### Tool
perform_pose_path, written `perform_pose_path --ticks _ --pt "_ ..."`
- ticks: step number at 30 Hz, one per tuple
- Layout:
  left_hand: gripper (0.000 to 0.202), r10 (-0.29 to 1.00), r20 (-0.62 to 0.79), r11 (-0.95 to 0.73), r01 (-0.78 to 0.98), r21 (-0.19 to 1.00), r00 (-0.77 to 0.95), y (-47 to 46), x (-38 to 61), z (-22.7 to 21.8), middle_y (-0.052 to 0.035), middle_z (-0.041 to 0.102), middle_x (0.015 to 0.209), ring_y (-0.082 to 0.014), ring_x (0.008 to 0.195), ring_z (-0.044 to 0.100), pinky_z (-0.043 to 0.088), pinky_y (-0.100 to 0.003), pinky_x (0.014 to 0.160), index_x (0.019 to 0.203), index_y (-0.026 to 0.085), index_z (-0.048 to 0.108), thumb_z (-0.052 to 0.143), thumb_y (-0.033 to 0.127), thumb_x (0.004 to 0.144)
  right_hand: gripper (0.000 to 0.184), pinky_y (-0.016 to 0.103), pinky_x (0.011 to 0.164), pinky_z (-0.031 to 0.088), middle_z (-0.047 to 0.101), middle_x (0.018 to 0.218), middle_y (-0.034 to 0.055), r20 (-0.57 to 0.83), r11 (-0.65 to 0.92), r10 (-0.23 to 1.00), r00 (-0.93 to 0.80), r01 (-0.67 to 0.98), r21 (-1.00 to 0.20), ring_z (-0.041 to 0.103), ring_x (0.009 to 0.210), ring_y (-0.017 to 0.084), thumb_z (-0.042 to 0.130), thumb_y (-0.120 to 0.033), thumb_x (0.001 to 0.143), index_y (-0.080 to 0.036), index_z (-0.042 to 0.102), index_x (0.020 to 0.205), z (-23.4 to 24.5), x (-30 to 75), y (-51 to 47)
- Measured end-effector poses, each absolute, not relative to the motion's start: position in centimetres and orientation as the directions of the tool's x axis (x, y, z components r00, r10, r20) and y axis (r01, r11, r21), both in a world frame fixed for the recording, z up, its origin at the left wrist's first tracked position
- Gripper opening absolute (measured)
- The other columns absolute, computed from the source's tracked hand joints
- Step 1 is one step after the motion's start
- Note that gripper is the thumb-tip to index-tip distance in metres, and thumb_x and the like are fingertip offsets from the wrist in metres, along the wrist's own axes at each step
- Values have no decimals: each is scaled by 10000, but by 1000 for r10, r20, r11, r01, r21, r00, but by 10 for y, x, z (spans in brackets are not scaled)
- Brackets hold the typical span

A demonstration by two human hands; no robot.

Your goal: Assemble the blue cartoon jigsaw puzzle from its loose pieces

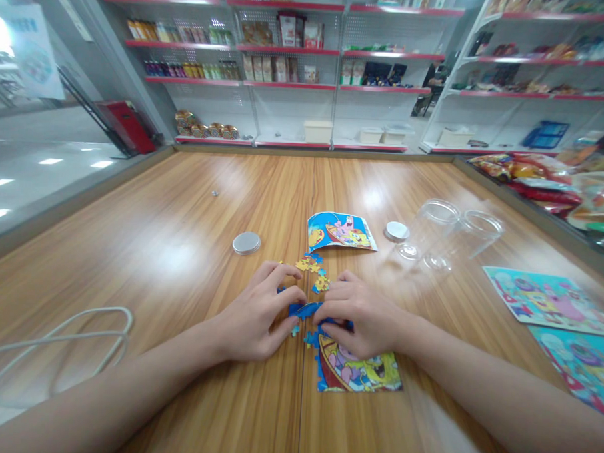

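Observation:
A partly joined jigsaw puzzle with a cartoon picture lies on the wooden table, under and in front of my right hand. The fingers of that hand are bent down onto blue pieces along its upper left side. At the left, my left hand has its thumb and index finger around a blue puzzle piece, which reaches across to my right fingertips. Loose yellow and blue puzzle pieces lie just beyond my hands. Behind them stands a slightly curled picture card showing cartoon figures. My fingers partly hide the pieces beneath.
Two clear plastic jars lie at the right by a white lid; a silver lid is at left. Flat cartoon sheets lie far right, a white cable left. Snack bags and stocked shelves stand beyond.

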State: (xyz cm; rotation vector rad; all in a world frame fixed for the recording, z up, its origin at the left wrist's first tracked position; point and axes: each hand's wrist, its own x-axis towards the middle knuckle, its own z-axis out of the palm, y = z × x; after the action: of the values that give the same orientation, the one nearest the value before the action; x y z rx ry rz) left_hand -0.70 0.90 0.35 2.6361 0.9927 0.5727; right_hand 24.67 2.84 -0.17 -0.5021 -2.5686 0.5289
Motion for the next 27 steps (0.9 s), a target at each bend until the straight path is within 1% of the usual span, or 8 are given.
perform_pose_path --ticks 11,13,16,19,22,27 --pt "234 666 267 -739 568 363 696 10 -7 3 -142 473 1311 -318 1196 438 442 -558 1025 1121 193 628 600 204 889 118 349 775 334 636 738 -5 381 861 437 -815 256 -440 593 731 157 622 -172 836 -196 698 924 -4 246 28" --pt "242 663 266 -742 567 358 700 10 -7 3 -144 473 1315 -321 1202 435 440 -565 1028 1135 194 628 594 203 896 140 349 777 342 638 735 -5 375 850 452 -809 263 -457 601 739 161 626 -171 832 -196 702 948 -3 246 27" --pt "249 662 263 -743 567 356 702 11 -7 3 -142 473 1322 -323 1222 430 437 -569 1043 1145 199 627 587 201 900 197 356 801 359 678 791 13 361 825 479 -800 270 -496 627 778 172 616 -137 816 -190 696 988 -1 247 27" --pt "251 666 257 -738 572 357 700 11 -7 3 -137 471 1331 -323 1250 424 428 -566 1068 1148 210 626 579 196 901 248 354 808 370 704 840 25 385 808 505 -773 266 -526 639 796 172 576 -87 807 -181 685 1008 0 246 27" --pt "261 671 254 -735 577 357 697 11 -7 3 -137 470 1334 -327 1255 424 426 -570 1072 1154 215 624 580 197 898 272 342 787 370 691 801 5 422 789 551 -720 284 -545 620 754 160 561 -59 790 -183 685 997 0 245 27" --pt "263 670 252 -736 580 350 698 12 -7 2 -133 465 1340 -326 1259 418 420 -570 1077 1160 220 623 570 199 903 275 337 783 374 674 759 -6 416 748 615 -669 329 -577 597 710 154 560 -60 782 -194 700 977 -2 244 27"
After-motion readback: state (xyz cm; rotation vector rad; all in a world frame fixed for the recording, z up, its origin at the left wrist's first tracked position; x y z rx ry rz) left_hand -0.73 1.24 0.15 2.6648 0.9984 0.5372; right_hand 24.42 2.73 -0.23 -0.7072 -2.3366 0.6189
